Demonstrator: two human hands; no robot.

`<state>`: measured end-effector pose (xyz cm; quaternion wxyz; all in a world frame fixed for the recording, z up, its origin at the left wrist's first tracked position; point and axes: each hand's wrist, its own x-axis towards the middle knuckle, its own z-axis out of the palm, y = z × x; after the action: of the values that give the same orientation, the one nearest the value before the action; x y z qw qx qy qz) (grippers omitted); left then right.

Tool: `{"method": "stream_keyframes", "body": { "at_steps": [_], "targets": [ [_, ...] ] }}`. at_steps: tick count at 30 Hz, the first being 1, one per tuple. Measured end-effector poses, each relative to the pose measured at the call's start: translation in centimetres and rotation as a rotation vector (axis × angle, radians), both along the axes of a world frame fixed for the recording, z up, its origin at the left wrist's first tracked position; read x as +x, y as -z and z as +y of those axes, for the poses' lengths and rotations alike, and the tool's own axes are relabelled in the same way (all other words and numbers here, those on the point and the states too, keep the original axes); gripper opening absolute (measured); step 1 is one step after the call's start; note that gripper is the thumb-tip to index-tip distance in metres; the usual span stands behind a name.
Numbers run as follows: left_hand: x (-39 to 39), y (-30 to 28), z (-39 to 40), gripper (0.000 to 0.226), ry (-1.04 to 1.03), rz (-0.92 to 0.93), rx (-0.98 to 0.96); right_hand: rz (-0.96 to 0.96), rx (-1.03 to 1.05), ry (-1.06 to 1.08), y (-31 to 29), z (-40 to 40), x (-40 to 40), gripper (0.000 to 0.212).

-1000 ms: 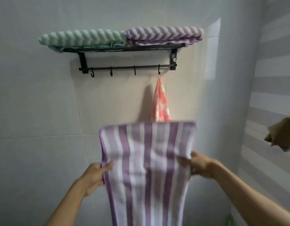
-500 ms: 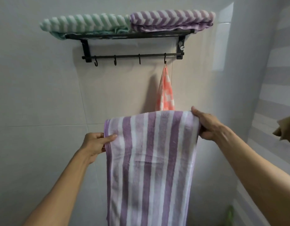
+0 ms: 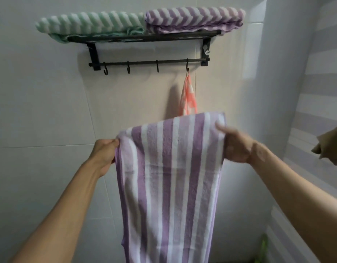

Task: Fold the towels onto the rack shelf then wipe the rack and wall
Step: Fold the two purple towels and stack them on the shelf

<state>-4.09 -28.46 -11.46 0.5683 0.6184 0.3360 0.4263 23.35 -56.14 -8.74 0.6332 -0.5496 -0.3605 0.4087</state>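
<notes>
A purple-and-white striped towel hangs in front of me, folded over at its top edge. My left hand pinches its upper left corner and my right hand grips its upper right corner, which is held higher. Above on the wall is a black rack. Its shelf carries a folded green-and-white towel on the left and a folded purple-and-white towel on the right.
A pink-and-white cloth hangs from the rightmost hook of the rack's bar; the other hooks are bare. The white tiled wall is behind. A striped side wall and a tan object are at the right.
The towel's top edge tilted: my right hand stays high while my left hand dropped lower. The view shifted slightly downward from the rack.
</notes>
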Motion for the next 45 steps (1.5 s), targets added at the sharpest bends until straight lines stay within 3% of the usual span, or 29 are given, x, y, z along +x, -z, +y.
{"method": "stream_keyframes", "body": {
  "at_steps": [3,7,10,13,16,18,21,23,25,28,30,32,34,35,36,38,40,42,44,45],
  "targets": [
    [0.1,2.0,-0.1,0.016,-0.065,0.042,-0.023,-0.094,-0.128,0.036,3.8,0.4,-1.0,0.083],
    [-0.8,-0.2,-1.0,0.017,0.128,-0.149,-0.071,0.014,0.02,0.204,1.8,1.7,-0.7,0.036],
    [-1.1,2.7,-2.8,0.029,0.014,0.063,0.04,0.024,0.083,0.242,-0.1,2.0,-0.1,0.023],
    [-0.6,4.8,-3.2,0.019,-0.122,0.09,0.042,-0.001,0.048,0.287,0.0,1.6,0.5,0.019],
    [0.1,2.4,-2.2,0.023,-0.148,0.113,0.092,-0.017,0.036,0.326,-0.8,1.6,1.2,0.02],
    [0.6,-0.9,-1.4,0.017,-0.107,0.052,0.115,0.03,0.112,0.302,-2.7,1.3,1.5,0.029],
    [0.7,-3.4,-1.4,0.014,0.102,-0.215,0.075,0.07,0.182,0.081,-3.9,-0.1,1.3,0.069],
    [0.1,0.4,-2.2,0.024,0.124,-0.102,0.089,-0.054,0.037,-0.014,-0.6,-0.9,0.6,0.095],
    [-0.9,6.8,-3.3,0.017,-0.071,0.157,0.089,-0.168,-0.158,-0.009,4.1,-1.5,-0.2,0.103],
    [-1.5,11.1,-2.8,0.026,-0.193,0.308,0.023,-0.189,-0.23,0.107,7.4,-1.0,-0.5,0.082],
    [-1.1,8.8,-1.6,0.024,-0.173,0.233,-0.004,-0.123,-0.15,0.231,6.3,0.0,-0.2,0.059],
    [-0.3,4.5,-0.9,0.022,-0.165,0.112,-0.024,0.031,0.0,0.273,4.2,0.9,0.4,0.049],
    [0.0,0.6,-0.5,0.019,-0.155,-0.033,-0.047,0.143,0.07,0.154,2.7,0.7,0.1,0.039],
    [-0.1,-0.2,-0.2,0.019,-0.141,-0.093,-0.076,0.1,0.016,0.081,2.7,0.3,-0.6,0.033],
    [-0.3,-0.1,-0.1,0.019,-0.122,-0.102,-0.11,0.007,-0.08,0.009,3.4,-0.1,-1.3,0.033],
    [-1.0,2.0,0.4,0.022,-0.103,0.003,-0.148,-0.145,-0.219,-0.088,5.8,-0.4,-2.1,0.055],
    [-1.6,3.0,0.4,0.024,-0.141,0.059,-0.149,-0.139,-0.215,-0.069,6.7,0.0,-2.7,0.067],
    [-2.3,1.9,0.0,0.023,-0.167,-0.04,-0.156,-0.099,-0.136,0.049,6.0,0.6,-2.7,0.052],
    [-3.3,0.6,-1.0,0.022,-0.063,-0.158,-0.158,-0.008,-0.041,0.162,4.7,1.3,-2.3,0.029],
    [-3.7,1.0,-1.8,0.023,0.006,-0.107,-0.132,0.026,-0.005,0.195,4.2,1.5,-2.0,0.023]
  ]
}}
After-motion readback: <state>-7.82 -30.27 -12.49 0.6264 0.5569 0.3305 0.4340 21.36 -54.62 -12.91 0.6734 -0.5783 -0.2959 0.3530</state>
